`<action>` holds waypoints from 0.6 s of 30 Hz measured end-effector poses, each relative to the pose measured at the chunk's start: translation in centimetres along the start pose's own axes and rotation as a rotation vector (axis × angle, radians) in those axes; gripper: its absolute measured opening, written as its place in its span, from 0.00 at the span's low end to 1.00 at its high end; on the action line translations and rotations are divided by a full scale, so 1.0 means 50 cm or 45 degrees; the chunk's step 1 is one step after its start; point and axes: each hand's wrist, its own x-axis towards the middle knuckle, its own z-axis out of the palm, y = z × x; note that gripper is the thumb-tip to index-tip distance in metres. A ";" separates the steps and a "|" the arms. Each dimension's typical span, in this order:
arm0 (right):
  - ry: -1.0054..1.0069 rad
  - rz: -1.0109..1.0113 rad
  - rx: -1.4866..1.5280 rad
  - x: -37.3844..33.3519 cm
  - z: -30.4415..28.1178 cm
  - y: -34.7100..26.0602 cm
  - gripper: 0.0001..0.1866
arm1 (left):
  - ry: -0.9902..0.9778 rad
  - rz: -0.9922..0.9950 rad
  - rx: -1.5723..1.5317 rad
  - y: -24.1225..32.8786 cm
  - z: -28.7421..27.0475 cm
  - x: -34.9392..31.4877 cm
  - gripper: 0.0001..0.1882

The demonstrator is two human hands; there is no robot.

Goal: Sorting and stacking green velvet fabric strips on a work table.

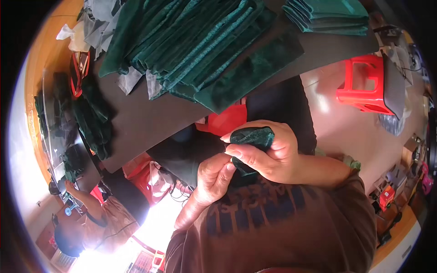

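Note:
In front of my chest, a bunched piece of dark green velvet fabric [253,136] is gripped in my right hand [277,157], the thumb pressed along its near side. My left hand [214,176] is closed in a pinch at the fabric's lower left edge, thumb and forefinger together. What lies right between those fingertips is too small to make out. Beyond my hands, a large spread of long green velvet strips [195,50] overlaps on the dark table [150,123]. One flat green velvet piece [250,73] lies nearest to me.
A folded stack of green fabric [330,16] sits at the table's far right. Grey-white cloth [102,27] and bundled green pieces [91,118] lie to the left. A red plastic stool [364,84] stands on the right. Another person [98,218] works at lower left.

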 end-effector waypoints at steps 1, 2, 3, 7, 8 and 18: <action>-0.007 -0.071 -0.035 -0.001 0.002 0.003 0.10 | 0.056 0.025 0.017 -0.002 0.003 -0.003 0.10; -0.015 -0.142 -0.071 0.000 0.004 0.004 0.09 | 0.112 0.049 0.034 -0.003 0.006 -0.004 0.09; -0.015 -0.146 -0.072 0.001 0.005 0.006 0.09 | 0.112 0.053 0.036 -0.001 0.010 -0.001 0.09; 0.023 -0.134 -0.055 0.006 0.009 0.002 0.10 | 0.130 0.041 0.017 0.007 0.011 0.007 0.10; 0.037 -0.123 -0.042 0.008 0.008 -0.003 0.11 | 0.104 0.045 0.016 0.008 0.009 0.007 0.11; -0.054 -0.083 -0.026 0.009 -0.028 -0.029 0.15 | -0.046 -0.099 -0.073 0.017 -0.002 0.016 0.12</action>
